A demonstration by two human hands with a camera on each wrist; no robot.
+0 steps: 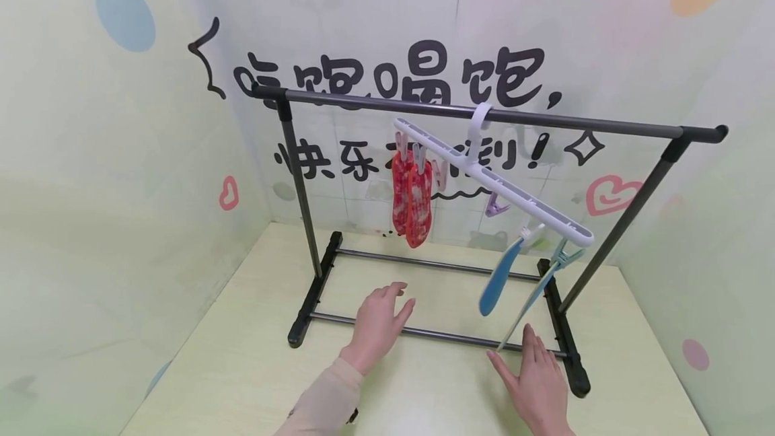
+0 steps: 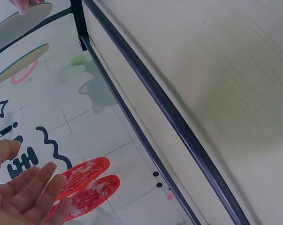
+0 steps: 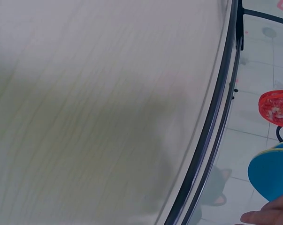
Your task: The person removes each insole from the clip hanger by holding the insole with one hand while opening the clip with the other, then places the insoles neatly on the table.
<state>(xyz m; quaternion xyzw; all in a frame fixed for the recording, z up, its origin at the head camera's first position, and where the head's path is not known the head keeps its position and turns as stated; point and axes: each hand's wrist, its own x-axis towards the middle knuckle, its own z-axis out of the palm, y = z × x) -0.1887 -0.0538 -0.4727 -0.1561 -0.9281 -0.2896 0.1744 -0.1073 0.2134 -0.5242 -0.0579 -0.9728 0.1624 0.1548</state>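
A pale lilac clip hanger [image 1: 527,204] hangs by its hook from the rack's top rail, tilted down to the right. Two red patterned insoles [image 1: 419,204] dangle from pegs near its left end. From the right end hang two blue insoles [image 1: 501,278], one seen almost edge-on. My left hand [image 1: 377,321], empty with fingers spread, hovers below and in front of the red pair. Close by the lower end of the edge-on blue insole is my right hand [image 1: 537,382], thumb and fingers apart; its fingertips [image 3: 268,214] appear beside a blue insole [image 3: 270,173] in the right wrist view.
The black and grey drying rack [image 1: 617,227] stands on a pale wooden table [image 1: 242,369], with two low crossbars [image 1: 448,336] between its feet. Spare pegs [image 1: 496,206] hang along the hanger. Behind rises a wall [image 1: 363,5] with black lettering and coloured shapes.
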